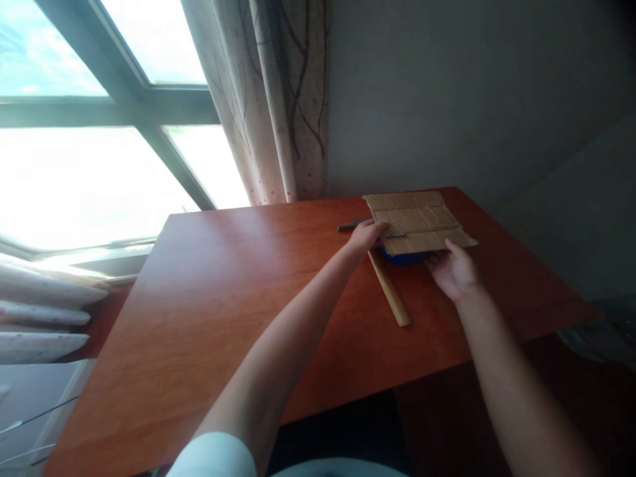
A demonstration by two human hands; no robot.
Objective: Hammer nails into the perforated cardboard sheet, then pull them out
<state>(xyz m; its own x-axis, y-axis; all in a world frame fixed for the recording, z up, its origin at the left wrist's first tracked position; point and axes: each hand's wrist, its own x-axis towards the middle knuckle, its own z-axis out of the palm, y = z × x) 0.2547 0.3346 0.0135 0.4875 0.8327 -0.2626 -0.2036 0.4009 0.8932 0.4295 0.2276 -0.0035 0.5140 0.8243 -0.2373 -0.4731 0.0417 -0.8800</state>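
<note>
A reddish wooden table [223, 311] stands under a bright window [89, 132], a patterned curtain [278, 99] hanging at its far edge by a grey wall. Toward the table's far right corner lies a woven bamboo mat [417, 222], covering a blue object [402, 257] too hidden to identify. The left hand [366, 235] pinches the mat's near-left edge; the right hand [454, 271] grips its near-right corner, thumb on top. A wooden stick [389, 288] lies just in front of the mat, between the hands. A dark tool [352, 226] lies just left of the mat.
</note>
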